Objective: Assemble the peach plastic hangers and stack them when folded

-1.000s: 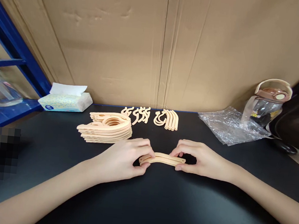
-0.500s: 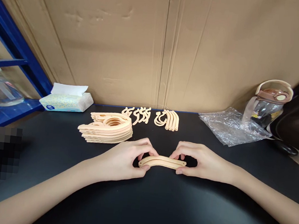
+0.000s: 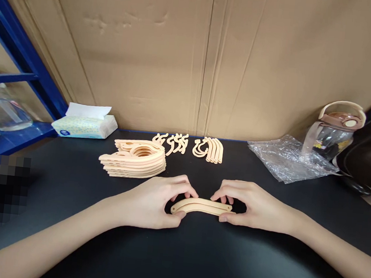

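Two curved beige hanger arms (image 3: 203,204), one against the other, lie low over the black table in front of me. A small hole shows at each end of the upper one. My left hand (image 3: 162,200) pinches their left end between thumb and fingers. At the right end, my right hand (image 3: 248,205) grips them, its thumb on the near edge and its fingertips behind. Left of the hands rises a stack of folded beige hangers (image 3: 136,162). Behind are loose hanger hooks (image 3: 178,144) and several more curved arms (image 3: 215,151) in a row.
A tissue pack (image 3: 85,125) stands at the back left beside a blue metal frame (image 3: 44,91). On the right lie a crumpled clear plastic bag (image 3: 279,157) and a water bottle (image 3: 334,132) with a handle. A cardboard wall (image 3: 153,65) closes off the back of the black table (image 3: 179,262).
Both hands and the hanger arms sit slightly lower in view, and the whole view has shifted a little. The lower arm's right end now shows more by my right thumb.
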